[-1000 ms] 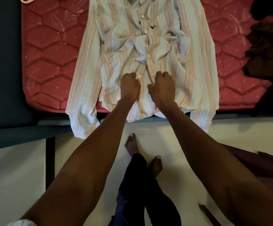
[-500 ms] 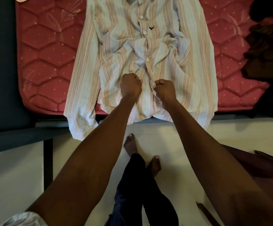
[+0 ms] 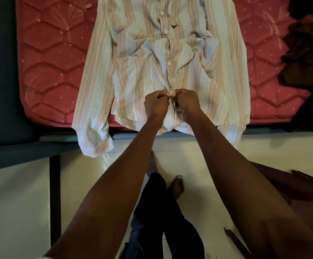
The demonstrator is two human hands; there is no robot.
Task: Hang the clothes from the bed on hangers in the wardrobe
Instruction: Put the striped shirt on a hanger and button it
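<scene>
Shirt: a striped shirt (image 3: 142,75) lies face up on the mattress, sleeves spread, hem and left cuff hanging over the near edge — buttons run up its middle.
Left hand: the left hand (image 3: 156,106) is curled tight, pinching the shirt's front placket low on the shirt.
Right hand: the right hand (image 3: 187,103) is curled the same way, pinching the opposite edge of the placket; the two hands' fingertips meet.
Mattress: a red quilted mattress (image 3: 54,71) under the shirt, on a dark bed frame (image 3: 21,152).
Other clothes: a dark pile of clothes (image 3: 309,58) lies on the mattress, right of the shirt and apart from it.
Floor: pale floor (image 3: 17,212) below the shirt's hem — the person's bare feet stand there.
</scene>
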